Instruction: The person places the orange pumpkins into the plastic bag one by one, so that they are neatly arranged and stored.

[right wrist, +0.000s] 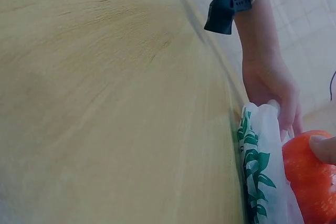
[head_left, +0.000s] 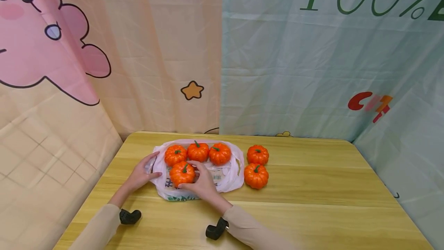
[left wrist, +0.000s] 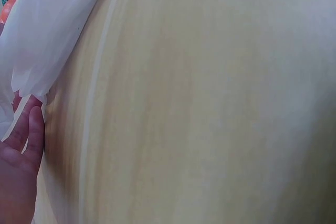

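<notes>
A white plastic bag (head_left: 233,182) with green leaf print lies spread on the table. Three small orange pumpkins sit in a row on it: the left one (head_left: 175,155), the middle one (head_left: 198,152) and the right one (head_left: 220,154). In front of them my right hand (head_left: 205,183) grips another pumpkin (head_left: 181,173) between thumb and fingers, over the bag. My left hand (head_left: 140,173) holds the bag's left edge; the left wrist view shows its fingers (left wrist: 34,135) at the plastic, partly hidden by it.
Right of the bag, two more pumpkins stand one behind the other, a rear one (head_left: 258,154) and a front one (head_left: 256,176). They rest on the wooden table (head_left: 312,188). Printed curtains (head_left: 277,68) hang behind it and at both sides.
</notes>
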The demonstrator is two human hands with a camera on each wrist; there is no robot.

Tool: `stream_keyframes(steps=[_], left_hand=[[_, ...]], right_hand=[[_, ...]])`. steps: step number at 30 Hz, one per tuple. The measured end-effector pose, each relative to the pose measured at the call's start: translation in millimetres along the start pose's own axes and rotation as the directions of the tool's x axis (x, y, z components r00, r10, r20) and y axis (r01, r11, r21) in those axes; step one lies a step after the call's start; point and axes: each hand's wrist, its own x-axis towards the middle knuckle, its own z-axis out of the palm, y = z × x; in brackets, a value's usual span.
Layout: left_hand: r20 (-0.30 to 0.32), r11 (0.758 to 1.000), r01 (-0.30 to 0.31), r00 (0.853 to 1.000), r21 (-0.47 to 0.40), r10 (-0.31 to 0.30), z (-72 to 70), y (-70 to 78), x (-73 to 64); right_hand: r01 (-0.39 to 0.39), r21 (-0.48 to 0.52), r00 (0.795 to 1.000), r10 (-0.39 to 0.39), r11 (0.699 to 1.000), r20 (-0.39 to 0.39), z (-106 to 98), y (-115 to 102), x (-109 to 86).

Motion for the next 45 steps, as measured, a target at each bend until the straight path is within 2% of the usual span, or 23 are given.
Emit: stream_keyframes(steps=[12,22,34,45], left_hand=[[-0.002,1.000,-0.022,1.000,-0.012,0.022,-0.8,2.6,-0.4],[0.007,1.000,-0.005,1.000,-0.015,0.005,0.5,-0.8,0.4],[0.005,1.000,0.003,1.000,-0.020,-0.003,-1.4,2.4,-1.2],[0.006,1.000,-0.009,1.000,-0.018,0.009,-1.3,0.0,-1.4]], right_hand=[[0.017,-0.060,1.000,-0.016,0.998,0.017,9.7,0.4,1.8],[0.022,-0.076,1.000,-0.020,0.997,0.020,15.0,1.7,4.8],[0.018,-0.085,1.000,-0.016,0.996,0.018,19.9,2.5,6.7],[0.030,-0.062,0.996,-0.025,0.998,0.087,19.2,2.7,6.2]])
